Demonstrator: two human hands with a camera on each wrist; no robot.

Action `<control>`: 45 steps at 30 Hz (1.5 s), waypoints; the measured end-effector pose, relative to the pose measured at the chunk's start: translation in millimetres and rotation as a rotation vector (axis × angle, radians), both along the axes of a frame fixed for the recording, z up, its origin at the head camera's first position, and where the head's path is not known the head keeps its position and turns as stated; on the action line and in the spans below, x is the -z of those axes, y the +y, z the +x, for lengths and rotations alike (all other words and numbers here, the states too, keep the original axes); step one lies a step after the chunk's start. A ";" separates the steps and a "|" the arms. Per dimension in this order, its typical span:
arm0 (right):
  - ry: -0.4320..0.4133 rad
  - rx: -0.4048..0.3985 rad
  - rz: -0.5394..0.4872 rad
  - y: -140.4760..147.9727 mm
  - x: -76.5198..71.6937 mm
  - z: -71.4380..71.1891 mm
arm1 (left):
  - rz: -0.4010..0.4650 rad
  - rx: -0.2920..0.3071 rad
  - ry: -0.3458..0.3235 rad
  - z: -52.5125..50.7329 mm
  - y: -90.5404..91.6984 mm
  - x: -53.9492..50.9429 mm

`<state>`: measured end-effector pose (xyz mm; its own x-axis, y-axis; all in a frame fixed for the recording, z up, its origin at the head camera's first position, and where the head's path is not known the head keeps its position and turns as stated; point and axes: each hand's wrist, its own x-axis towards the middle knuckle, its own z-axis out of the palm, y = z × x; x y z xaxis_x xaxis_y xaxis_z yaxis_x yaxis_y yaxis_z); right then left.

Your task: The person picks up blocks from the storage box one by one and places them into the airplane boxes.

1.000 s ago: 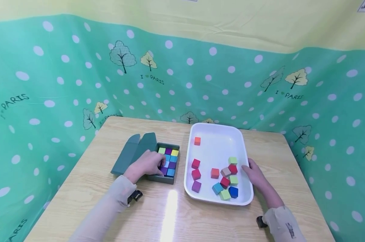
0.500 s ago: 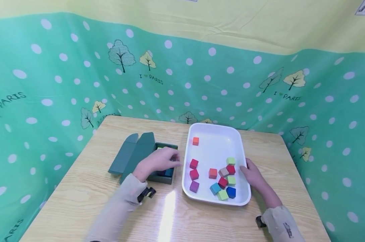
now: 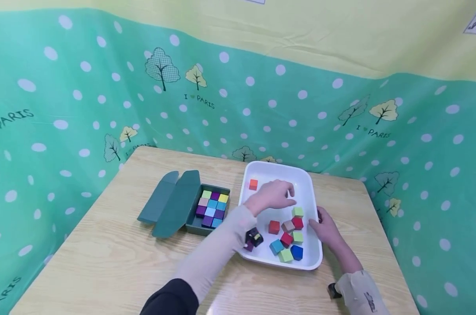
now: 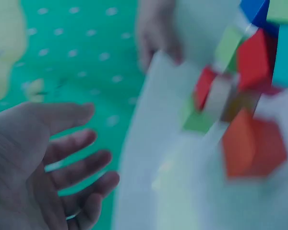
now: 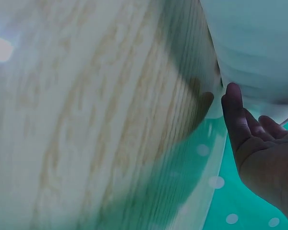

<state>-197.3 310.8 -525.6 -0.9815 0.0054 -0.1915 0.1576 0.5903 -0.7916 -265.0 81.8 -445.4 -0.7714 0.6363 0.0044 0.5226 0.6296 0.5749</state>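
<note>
My left hand (image 3: 275, 194) hovers over the white tray (image 3: 315, 245), fingers apart and nothing in them. In the left wrist view an orange-red cube (image 4: 253, 146) lies to the right of that hand. At the tray's right rim, my right hand (image 3: 327, 228) grips the edge, thumb inside and fingers outside. Several coloured cubes lie loose in the tray, among them a blue one (image 3: 297, 252), a teal one (image 3: 276, 247) and an orange one (image 3: 253, 184). My left forearm hides the tray's left side. Rows of cubes fill much of a dark green box (image 3: 197, 229).
The box's lid (image 3: 178, 205) lies folded open to the left. Both box and tray stand on a wooden table (image 3: 104, 245). A green and yellow curtain (image 3: 206, 122) hangs behind the table and along its sides.
My left hand has left the box and moved right, over the tray, uncovering the cubes in the box. The right hand stays at the tray's rim.
</note>
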 end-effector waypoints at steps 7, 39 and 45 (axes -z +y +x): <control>-0.026 -0.008 0.002 -6.7 0.1 0.3 | -0.021 -0.100 -0.177 -2.4 31.5 39.3; -0.123 -0.031 -0.105 7.9 -8.3 -7.0 | 0.014 -0.200 -0.274 -11.4 48.6 59.5; -0.106 0.009 -0.080 9.2 -5.6 -3.2 | 0.076 -0.149 -0.160 -24.9 34.5 43.5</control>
